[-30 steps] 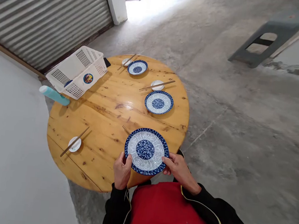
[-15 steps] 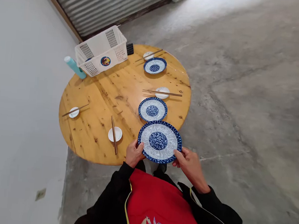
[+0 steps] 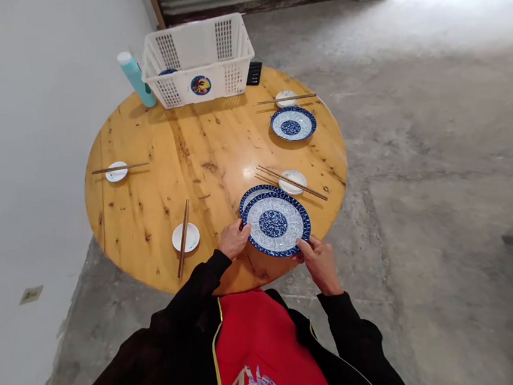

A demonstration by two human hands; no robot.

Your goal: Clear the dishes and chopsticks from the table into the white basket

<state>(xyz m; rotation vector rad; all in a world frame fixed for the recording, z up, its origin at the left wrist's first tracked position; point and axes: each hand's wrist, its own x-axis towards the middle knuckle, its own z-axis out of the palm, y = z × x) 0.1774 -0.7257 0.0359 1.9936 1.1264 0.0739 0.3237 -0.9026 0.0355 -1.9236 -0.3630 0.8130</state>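
Both hands, left hand [image 3: 233, 240] and right hand [image 3: 318, 259], pinch my plate [image 3: 276, 223] over a second plate [image 3: 251, 193]; stacking step, next needs level lowering.

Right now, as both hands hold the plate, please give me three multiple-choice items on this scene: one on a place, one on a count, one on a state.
1. Where does the white basket stand?
A. On the floor
B. At the far edge of the round wooden table
C. On the person's lap

2. How many small white saucers lie on the table?
A. Two
B. Four
C. Six

3. How is the held blue-patterned plate placed?
A. Over another plate, hiding most of it
B. Inside the basket
C. Upside down on the floor

Answers:
1. B: the basket stands on the tabletop's far side, beside a teal bottle.
2. B: each saucer bears a pair of chopsticks.
3. A: the left hand and right hand grip its rim, and a second rim shows behind it.
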